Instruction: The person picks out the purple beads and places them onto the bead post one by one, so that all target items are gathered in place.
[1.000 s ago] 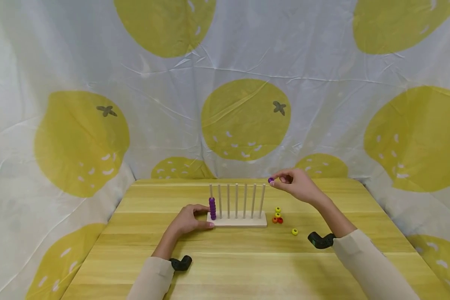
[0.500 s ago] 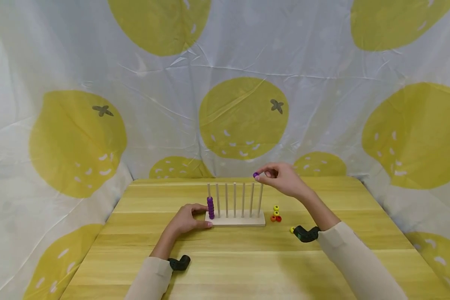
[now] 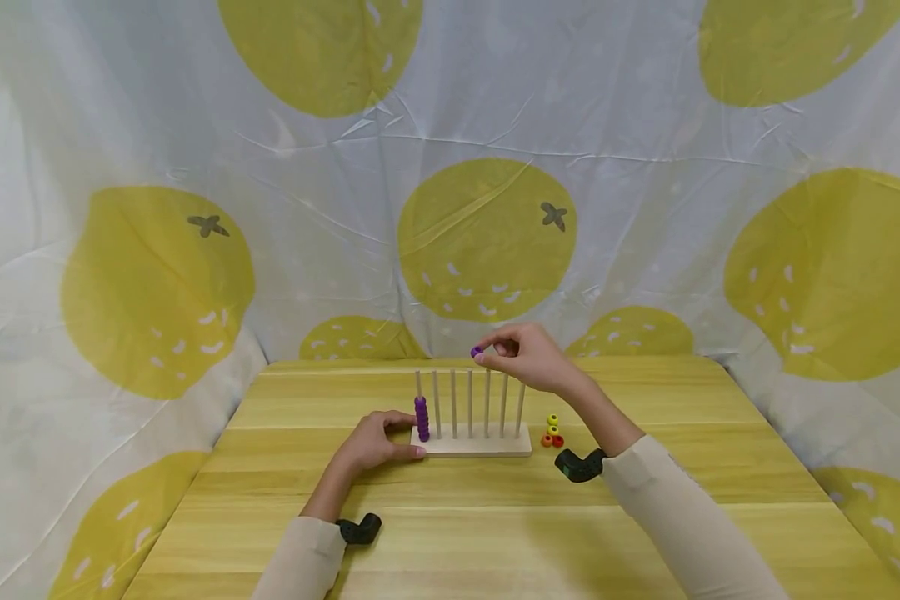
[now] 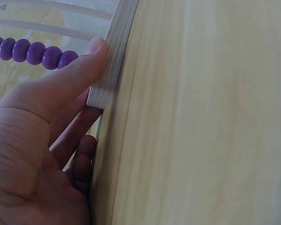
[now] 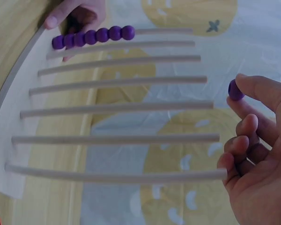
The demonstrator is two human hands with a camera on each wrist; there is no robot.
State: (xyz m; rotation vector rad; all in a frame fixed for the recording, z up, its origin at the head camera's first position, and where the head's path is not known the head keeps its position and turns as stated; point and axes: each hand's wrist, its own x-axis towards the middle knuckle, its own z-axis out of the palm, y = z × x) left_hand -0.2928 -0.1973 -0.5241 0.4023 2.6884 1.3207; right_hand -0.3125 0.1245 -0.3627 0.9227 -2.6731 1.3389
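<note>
A wooden peg rack (image 3: 476, 448) with several upright pegs stands on the table. Several purple beads (image 3: 422, 419) are stacked on its leftmost peg, whose top stays bare. My left hand (image 3: 371, 440) grips the rack's left end; in the left wrist view the thumb (image 4: 77, 75) lies on the base's front edge, with fingers behind. Between thumb and index finger, my right hand (image 3: 528, 357) pinches one purple bead (image 5: 235, 90). That bead is above the peg tops, near the middle of the rack, apart from the pegs. The other right-hand fingers are curled.
Right of the rack lies a small group of loose beads: two yellow beads (image 3: 553, 425), an orange bead (image 3: 547, 440) and a red bead (image 3: 558, 442). A curtain with yellow fruit print (image 3: 487, 242) hangs behind the wooden table (image 3: 450, 542).
My right hand has moved left with the purple bead, from beyond the rightmost peg to above the middle pegs. A separate yellow bead is now hidden near the right wrist. The left hand stays put.
</note>
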